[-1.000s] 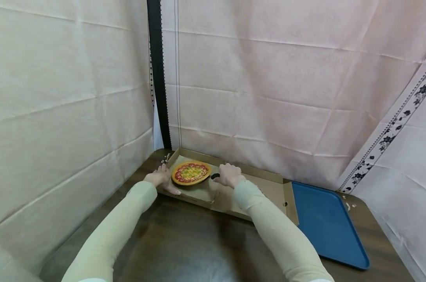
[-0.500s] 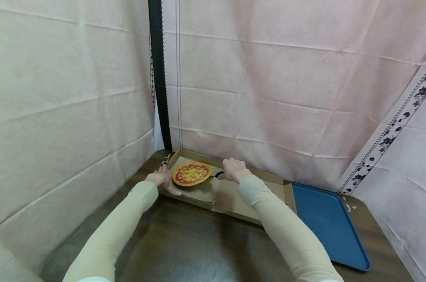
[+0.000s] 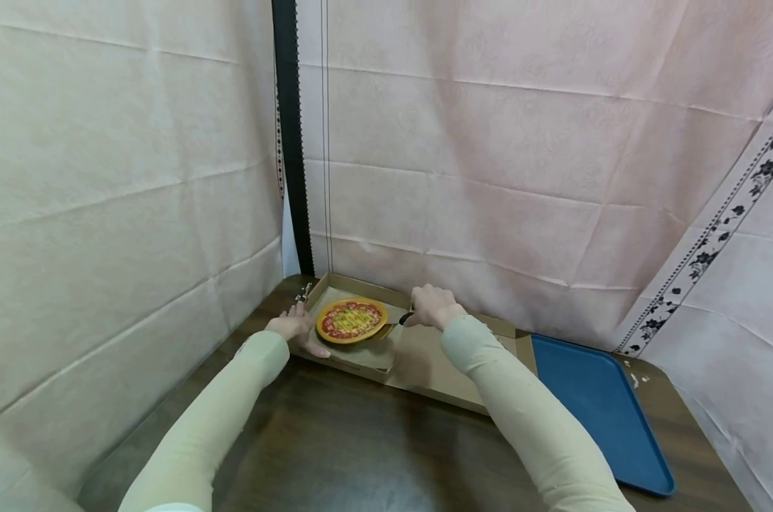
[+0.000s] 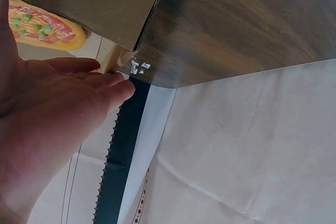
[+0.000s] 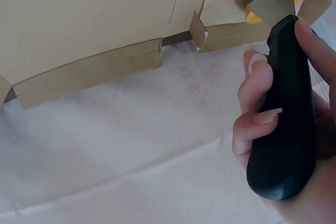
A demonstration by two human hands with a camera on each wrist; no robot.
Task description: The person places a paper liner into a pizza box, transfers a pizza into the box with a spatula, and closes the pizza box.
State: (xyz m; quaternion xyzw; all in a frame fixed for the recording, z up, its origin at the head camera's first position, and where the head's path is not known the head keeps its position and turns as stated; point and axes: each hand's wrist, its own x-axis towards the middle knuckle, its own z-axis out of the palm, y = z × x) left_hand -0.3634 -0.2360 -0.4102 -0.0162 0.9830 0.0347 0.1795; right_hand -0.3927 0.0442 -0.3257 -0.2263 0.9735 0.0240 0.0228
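Observation:
A toy pizza (image 3: 351, 320) with a yellow crust lies on paper in the left half of an opened cardboard pizza box (image 3: 446, 361). My left hand (image 3: 296, 329) rests at that half's left side, thumb along the front edge; in the left wrist view, its nearly straight fingers (image 4: 107, 95) touch the box wall. My right hand (image 3: 434, 307) grips the black handle (image 5: 286, 114) of what looks like a pizza server, above the box. The server's metal blade (image 3: 394, 328) reaches toward the pizza's right edge. Whether the blade tip lies beneath the pizza cannot be told.
A blue tray (image 3: 606, 416) lies to the right of the box on the dark wooden table (image 3: 335, 441). Light fabric (image 3: 520, 178) hangs behind and at the sides. Small white scraps (image 3: 636, 380) lie near the right table edge.
My right hand has moved right and slightly up with the server, and more of the blade shows beside the pizza. The left hand has stayed at the box.

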